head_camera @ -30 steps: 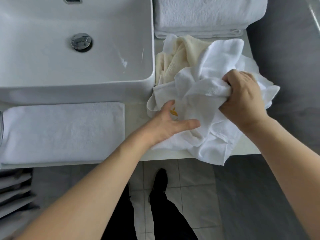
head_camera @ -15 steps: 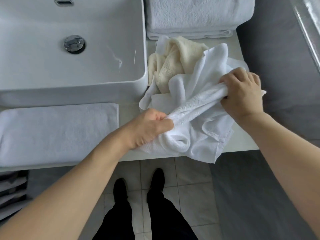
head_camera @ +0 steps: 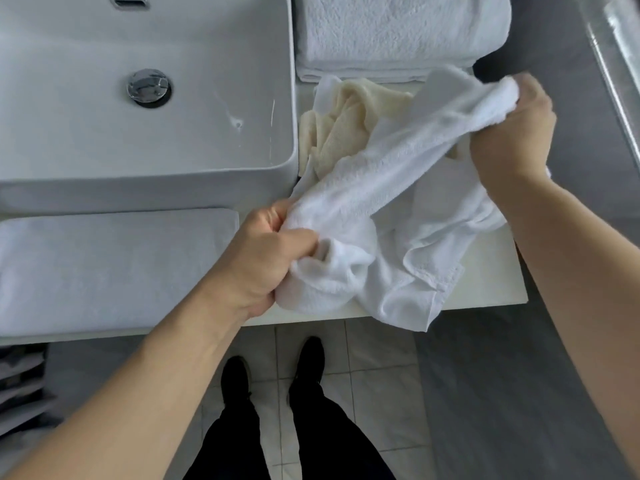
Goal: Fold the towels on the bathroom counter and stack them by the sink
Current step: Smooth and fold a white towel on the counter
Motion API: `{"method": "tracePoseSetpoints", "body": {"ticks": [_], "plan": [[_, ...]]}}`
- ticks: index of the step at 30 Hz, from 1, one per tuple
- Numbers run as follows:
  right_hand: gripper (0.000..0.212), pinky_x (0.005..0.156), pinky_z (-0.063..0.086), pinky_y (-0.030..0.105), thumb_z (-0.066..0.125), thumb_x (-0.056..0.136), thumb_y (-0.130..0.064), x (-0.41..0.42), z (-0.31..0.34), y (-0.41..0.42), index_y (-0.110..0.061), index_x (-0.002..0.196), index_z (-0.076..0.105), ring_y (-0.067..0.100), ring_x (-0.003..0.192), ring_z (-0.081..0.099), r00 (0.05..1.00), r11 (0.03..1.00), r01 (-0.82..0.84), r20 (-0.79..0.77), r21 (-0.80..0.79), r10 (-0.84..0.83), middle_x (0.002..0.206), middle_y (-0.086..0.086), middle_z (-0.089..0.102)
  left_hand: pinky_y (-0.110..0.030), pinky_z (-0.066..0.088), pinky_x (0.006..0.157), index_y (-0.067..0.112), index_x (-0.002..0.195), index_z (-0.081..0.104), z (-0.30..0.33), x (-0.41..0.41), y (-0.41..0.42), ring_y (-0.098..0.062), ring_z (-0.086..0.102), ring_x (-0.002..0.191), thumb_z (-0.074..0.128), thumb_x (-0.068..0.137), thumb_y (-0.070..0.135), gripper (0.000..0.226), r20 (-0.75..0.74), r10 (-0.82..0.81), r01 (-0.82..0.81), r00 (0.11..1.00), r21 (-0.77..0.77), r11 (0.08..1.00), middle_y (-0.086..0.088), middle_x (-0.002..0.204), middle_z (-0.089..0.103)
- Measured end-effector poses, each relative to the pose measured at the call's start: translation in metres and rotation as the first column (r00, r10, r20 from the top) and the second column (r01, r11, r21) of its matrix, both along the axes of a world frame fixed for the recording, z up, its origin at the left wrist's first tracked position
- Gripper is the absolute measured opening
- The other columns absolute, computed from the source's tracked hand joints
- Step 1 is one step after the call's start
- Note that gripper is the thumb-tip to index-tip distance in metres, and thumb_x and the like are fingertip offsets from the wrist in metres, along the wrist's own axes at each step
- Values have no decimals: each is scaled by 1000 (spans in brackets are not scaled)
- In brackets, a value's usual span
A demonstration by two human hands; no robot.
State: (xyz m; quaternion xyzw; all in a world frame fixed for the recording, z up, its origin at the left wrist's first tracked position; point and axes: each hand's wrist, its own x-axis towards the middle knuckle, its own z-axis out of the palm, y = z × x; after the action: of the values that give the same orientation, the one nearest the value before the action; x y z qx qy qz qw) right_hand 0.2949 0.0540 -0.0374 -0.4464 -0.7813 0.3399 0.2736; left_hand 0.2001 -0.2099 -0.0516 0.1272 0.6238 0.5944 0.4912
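Head view: looking down on a white counter [head_camera: 485, 282] with a sink at far left.
Floor: pale tiles [head_camera: 377, 372] below the counter's near edge, with the person's dark shoes [head_camera: 308, 355] and trouser legs.
Shelf: at the near left edge, under the counter, what look like stacked folded cloths [head_camera: 20, 386]; too dim to tell more.
Left hand [head_camera: 263, 261]: fingers curled tight round one bunched end of the white towel [head_camera: 381, 188], just above the counter's near edge.
Flat towel [head_camera: 104, 268]: folded, white, lying on the counter left of the left hand, right in front of the sink.
White towel: stretched slantwise between the two hands, near-left to far-right; its loose part sags onto the counter and one corner hangs over the near edge.
Right hand [head_camera: 512, 129]: raised at far right, fingers clenched on the towel's other end; slightly blurred.
Cream towel [head_camera: 343, 129]: crumpled on the counter just right of the sink, partly hidden under the white towel.
Sink [head_camera: 207, 64]: white basin with a chrome drain [head_camera: 149, 86].
Stack [head_camera: 398, 32]: folded white towels at the far end, beside the sink, behind the cream towel.
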Motion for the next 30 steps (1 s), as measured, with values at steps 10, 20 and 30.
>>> {"method": "tracePoseSetpoints", "body": {"ticks": [10, 20, 30], "plan": [[29, 57, 44, 17, 58, 77, -6, -1, 40, -59, -32, 65, 56, -7, 62, 53, 874, 921, -365, -392, -134, 289, 60, -22, 59, -30, 47, 53, 10, 100, 61, -27, 0, 34, -16, 62, 65, 50, 84, 11, 20, -54, 311, -315, 949, -161, 935, -2, 75, 60], [17, 67, 52, 30, 59, 79, -15, -10, 19, -114, -1, 81, 67, 5, 72, 62, 917, 799, -398, -226, -451, 329, 71, -6, 66, -26, 43, 45, 14, 79, 62, -18, 1, -5, -17, 62, 60, 58, 91, 27, 18, 37, 477, -467, 878, -149, 872, 0, 67, 63], [29, 66, 36, 35, 65, 67, -20, -25, 23, -158, 6, 75, 55, 13, 72, 43, 891, 658, -452, -264, -602, 371, 72, 4, 49, -22, 48, 57, 21, 59, 61, 14, -32, -88, -10, 60, 60, 51, 82, 20, 25, 233, 471, -493, 851, 47, 869, 5, 61, 56]]}}
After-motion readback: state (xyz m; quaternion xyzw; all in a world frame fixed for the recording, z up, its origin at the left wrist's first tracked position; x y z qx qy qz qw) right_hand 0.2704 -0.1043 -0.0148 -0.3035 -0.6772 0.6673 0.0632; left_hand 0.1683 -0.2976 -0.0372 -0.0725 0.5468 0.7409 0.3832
